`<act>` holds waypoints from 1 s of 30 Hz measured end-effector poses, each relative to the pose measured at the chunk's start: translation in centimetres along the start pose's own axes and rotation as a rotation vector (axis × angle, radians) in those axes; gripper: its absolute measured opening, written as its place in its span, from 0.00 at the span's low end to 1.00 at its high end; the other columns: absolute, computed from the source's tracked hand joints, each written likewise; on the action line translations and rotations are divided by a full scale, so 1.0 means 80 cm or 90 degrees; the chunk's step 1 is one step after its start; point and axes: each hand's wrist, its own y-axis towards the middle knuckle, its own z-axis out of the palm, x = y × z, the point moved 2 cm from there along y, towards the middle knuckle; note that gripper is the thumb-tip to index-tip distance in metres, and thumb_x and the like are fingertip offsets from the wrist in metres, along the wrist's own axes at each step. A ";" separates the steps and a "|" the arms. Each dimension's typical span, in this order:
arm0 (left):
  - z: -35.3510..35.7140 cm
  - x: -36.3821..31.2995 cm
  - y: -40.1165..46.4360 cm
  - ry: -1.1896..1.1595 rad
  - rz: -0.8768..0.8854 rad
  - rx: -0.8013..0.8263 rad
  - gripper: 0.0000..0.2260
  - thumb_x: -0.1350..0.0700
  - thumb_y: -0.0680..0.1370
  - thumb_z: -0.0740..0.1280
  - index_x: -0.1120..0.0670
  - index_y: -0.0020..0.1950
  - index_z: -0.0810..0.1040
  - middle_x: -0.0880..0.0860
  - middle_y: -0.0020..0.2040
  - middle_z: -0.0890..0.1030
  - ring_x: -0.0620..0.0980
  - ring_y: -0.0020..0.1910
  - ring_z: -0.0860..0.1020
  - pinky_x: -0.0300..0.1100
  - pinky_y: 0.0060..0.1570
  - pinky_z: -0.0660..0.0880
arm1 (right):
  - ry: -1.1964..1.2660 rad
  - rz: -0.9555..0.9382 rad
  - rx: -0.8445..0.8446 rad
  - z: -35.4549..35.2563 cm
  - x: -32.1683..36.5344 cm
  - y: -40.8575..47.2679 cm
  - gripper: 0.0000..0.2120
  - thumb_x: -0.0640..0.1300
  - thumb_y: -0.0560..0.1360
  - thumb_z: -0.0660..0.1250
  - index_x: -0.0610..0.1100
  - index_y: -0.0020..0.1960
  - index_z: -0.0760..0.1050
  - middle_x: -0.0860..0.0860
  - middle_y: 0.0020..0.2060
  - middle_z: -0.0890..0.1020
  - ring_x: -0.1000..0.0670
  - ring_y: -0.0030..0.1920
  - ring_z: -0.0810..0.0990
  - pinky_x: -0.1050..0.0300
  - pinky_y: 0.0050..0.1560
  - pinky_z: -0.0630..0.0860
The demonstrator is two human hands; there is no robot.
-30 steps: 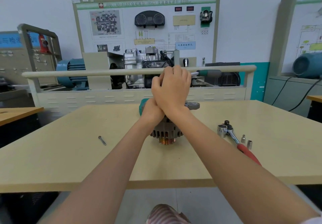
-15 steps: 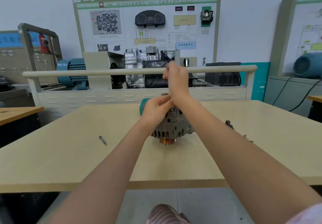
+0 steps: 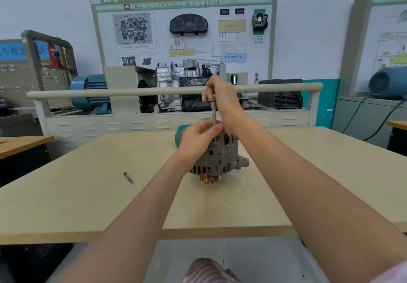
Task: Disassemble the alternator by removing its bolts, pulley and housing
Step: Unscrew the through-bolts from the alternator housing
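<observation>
The alternator (image 3: 217,158) stands pulley-down near the middle of the table (image 3: 88,199), its copper-coloured pulley (image 3: 209,178) resting on the table top and its grey ribbed housing (image 3: 220,161) upright above it. A mounting lug projects from the housing toward the right edge of the table.

The left hand (image 3: 198,136) grips the top of the housing, with fingers curled over its upper rim. The right hand (image 3: 221,97) is raised above the alternator and pinches the upper end of a long bolt (image 3: 214,115), which hangs vertically; its lower end meets the top of the housing just beside the left-hand fingertips. Whether the bolt tip is inside its hole cannot be determined.

A second loose bolt (image 3: 128,178) lies flat on the table, well to the left of the alternator. A teal object (image 3: 179,133) lies behind the alternator toward the far edge, mostly hidden by the left hand
</observation>
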 end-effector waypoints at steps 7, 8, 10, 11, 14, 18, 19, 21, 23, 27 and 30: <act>0.001 0.002 0.002 -0.006 0.002 -0.023 0.07 0.53 0.78 0.65 0.51 0.49 0.82 0.47 0.41 0.82 0.43 0.42 0.77 0.36 0.37 0.68 | -0.251 -0.142 -0.122 -0.003 -0.016 -0.019 0.11 0.39 0.76 0.57 0.40 0.35 0.69 0.50 0.32 0.70 0.51 0.36 0.69 0.57 0.40 0.66; 0.001 0.003 0.002 0.002 -0.006 -0.034 0.06 0.56 0.79 0.64 0.51 0.44 0.80 0.47 0.38 0.81 0.42 0.39 0.76 0.34 0.34 0.68 | -0.425 -0.204 -0.159 -0.001 -0.021 -0.024 0.07 0.41 0.75 0.59 0.40 0.40 0.71 0.49 0.36 0.71 0.50 0.40 0.69 0.56 0.44 0.66; -0.001 0.005 0.003 0.025 -0.023 -0.052 0.09 0.60 0.78 0.62 0.51 0.39 0.75 0.48 0.35 0.78 0.43 0.36 0.74 0.32 0.29 0.67 | -0.692 -0.245 -0.240 0.006 -0.027 -0.032 0.10 0.44 0.72 0.59 0.40 0.50 0.72 0.47 0.44 0.73 0.46 0.47 0.70 0.54 0.53 0.64; -0.001 0.006 0.004 0.034 -0.025 -0.056 0.09 0.61 0.79 0.62 0.52 0.39 0.74 0.49 0.36 0.77 0.44 0.36 0.73 0.33 0.29 0.67 | -0.742 -0.250 -0.261 0.010 -0.028 -0.036 0.13 0.45 0.72 0.58 0.39 0.52 0.72 0.45 0.46 0.74 0.45 0.49 0.70 0.53 0.56 0.63; 0.000 0.004 0.004 0.040 -0.018 -0.061 0.06 0.60 0.79 0.61 0.54 0.43 0.75 0.51 0.38 0.77 0.46 0.39 0.74 0.36 0.32 0.67 | -0.688 -0.267 -0.261 0.014 -0.022 -0.035 0.11 0.45 0.71 0.59 0.39 0.48 0.73 0.45 0.45 0.74 0.45 0.48 0.70 0.53 0.56 0.63; 0.000 0.000 -0.001 0.034 0.002 -0.041 0.08 0.57 0.79 0.62 0.49 0.41 0.75 0.48 0.38 0.78 0.43 0.40 0.74 0.37 0.36 0.67 | -0.486 -0.230 -0.149 0.014 -0.010 -0.021 0.16 0.45 0.74 0.60 0.45 0.28 0.65 0.54 0.28 0.68 0.52 0.35 0.68 0.55 0.46 0.66; 0.001 -0.001 -0.002 0.026 0.006 -0.030 0.06 0.55 0.79 0.62 0.49 0.44 0.77 0.47 0.41 0.80 0.44 0.43 0.76 0.38 0.40 0.70 | -0.405 -0.196 -0.109 0.014 -0.006 -0.017 0.20 0.45 0.75 0.59 0.46 0.25 0.61 0.54 0.24 0.65 0.54 0.29 0.64 0.57 0.39 0.63; 0.002 -0.005 -0.004 0.015 0.000 -0.018 0.08 0.51 0.79 0.63 0.49 0.55 0.80 0.47 0.47 0.82 0.46 0.51 0.77 0.44 0.52 0.72 | -0.221 -0.096 -0.040 0.011 0.001 -0.009 0.22 0.43 0.77 0.57 0.45 0.25 0.59 0.52 0.21 0.63 0.51 0.26 0.61 0.57 0.34 0.60; 0.002 -0.006 -0.005 0.005 -0.013 -0.013 0.12 0.49 0.79 0.63 0.50 0.60 0.79 0.48 0.51 0.83 0.48 0.54 0.77 0.47 0.58 0.71 | -0.066 -0.010 -0.008 0.003 0.003 -0.002 0.20 0.41 0.77 0.55 0.44 0.26 0.60 0.50 0.23 0.65 0.49 0.27 0.63 0.56 0.35 0.62; 0.002 -0.007 -0.008 0.008 -0.016 -0.003 0.11 0.50 0.79 0.63 0.51 0.57 0.81 0.50 0.52 0.83 0.50 0.54 0.78 0.49 0.58 0.72 | 0.092 0.036 -0.038 -0.004 0.000 -0.004 0.20 0.40 0.77 0.53 0.43 0.26 0.62 0.53 0.21 0.69 0.56 0.28 0.69 0.65 0.34 0.68; 0.001 -0.005 -0.007 0.008 -0.013 -0.014 0.10 0.53 0.79 0.63 0.54 0.56 0.81 0.51 0.48 0.83 0.49 0.51 0.78 0.44 0.51 0.73 | -0.149 -0.066 -0.077 0.004 -0.007 -0.017 0.14 0.39 0.77 0.55 0.40 0.33 0.69 0.50 0.31 0.71 0.53 0.32 0.68 0.69 0.33 0.68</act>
